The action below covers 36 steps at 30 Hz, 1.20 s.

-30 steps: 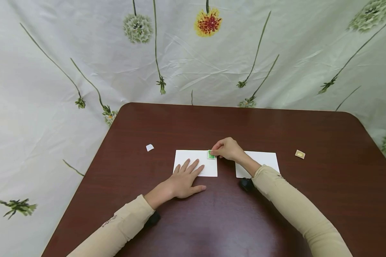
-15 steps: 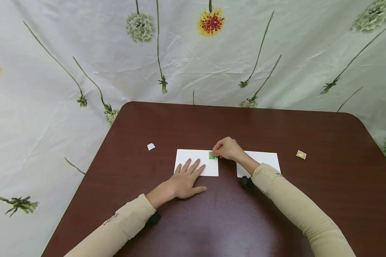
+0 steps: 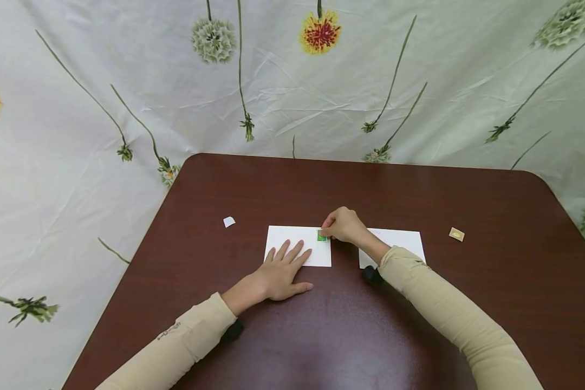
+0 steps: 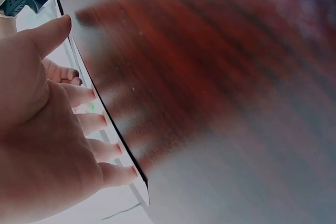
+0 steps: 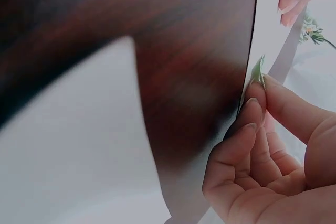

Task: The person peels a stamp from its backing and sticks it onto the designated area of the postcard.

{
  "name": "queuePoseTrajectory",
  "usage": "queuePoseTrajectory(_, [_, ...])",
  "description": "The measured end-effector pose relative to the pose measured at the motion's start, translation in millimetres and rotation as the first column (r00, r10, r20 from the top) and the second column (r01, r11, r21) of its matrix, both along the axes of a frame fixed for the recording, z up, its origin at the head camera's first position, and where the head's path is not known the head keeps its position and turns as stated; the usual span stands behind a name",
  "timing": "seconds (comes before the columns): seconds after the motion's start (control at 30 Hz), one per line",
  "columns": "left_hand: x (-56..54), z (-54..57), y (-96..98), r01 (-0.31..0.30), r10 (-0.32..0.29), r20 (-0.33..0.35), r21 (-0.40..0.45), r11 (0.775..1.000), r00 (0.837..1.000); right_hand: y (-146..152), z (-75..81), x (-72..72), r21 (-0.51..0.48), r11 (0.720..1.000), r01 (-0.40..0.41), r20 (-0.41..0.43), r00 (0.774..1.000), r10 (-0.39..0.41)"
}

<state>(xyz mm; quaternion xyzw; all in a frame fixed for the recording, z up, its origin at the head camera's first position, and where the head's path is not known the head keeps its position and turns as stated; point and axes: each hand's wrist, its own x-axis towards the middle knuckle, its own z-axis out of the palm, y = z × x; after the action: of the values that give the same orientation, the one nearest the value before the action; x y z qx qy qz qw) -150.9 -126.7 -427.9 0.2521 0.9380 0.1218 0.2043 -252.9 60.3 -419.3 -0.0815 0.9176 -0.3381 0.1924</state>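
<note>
A white envelope (image 3: 278,234) lies flat on the table in the head view. My left hand (image 3: 279,276) rests palm down across its near part, fingers spread and straight. At the envelope's far right corner is a small green stamp (image 3: 320,237) with a white border. My right hand (image 3: 346,225) pinches this stamp by its right side between thumb and index finger. In the right wrist view the stamp (image 5: 258,69) tilts up from the envelope at the fingertips. The right hand's other fingers are curled under, and they hide part of the stamp.
A second white envelope (image 3: 400,238) lies to the right, partly under the right forearm. A white paper scrap (image 3: 229,222) is at the left, and a beige stamp (image 3: 456,234) at the far right. A flowered cloth (image 3: 273,81) hangs behind the table (image 3: 292,189).
The green stamp has shifted slightly toward me, a little inside the envelope's far edge. The left hand stays in place on the envelope. The head view has moved slightly.
</note>
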Motion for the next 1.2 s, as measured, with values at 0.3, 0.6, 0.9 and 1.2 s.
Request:
queuePoseTrajectory(0.3, [-0.9,-1.2,-0.4,0.001,-0.001,-0.009,-0.011,1.0,1.0,-2.2,2.8,1.2,0.014,1.0,-0.005,-0.01,1.0,0.005])
queuePoseTrajectory(0.6, [-0.3,0.1,-0.5,0.004,-0.004,-0.016,-0.025,1.0,1.0,-5.8,2.5,2.7,0.075,0.997,-0.024,-0.088,0.996,0.031])
queuePoseTrajectory(0.9, [-0.6,-0.3,-0.3,0.008,-0.009,-0.031,-0.031,0.999,0.999,-10.5,3.4,4.9,0.155,0.987,-0.03,-0.112,0.993,0.047])
queuePoseTrajectory(1.2, [-0.6,0.7,-0.1,0.011,-0.012,-0.031,-0.034,0.999,0.999,-12.0,8.1,7.2,0.242,0.97,-0.032,-0.108,0.992,0.06])
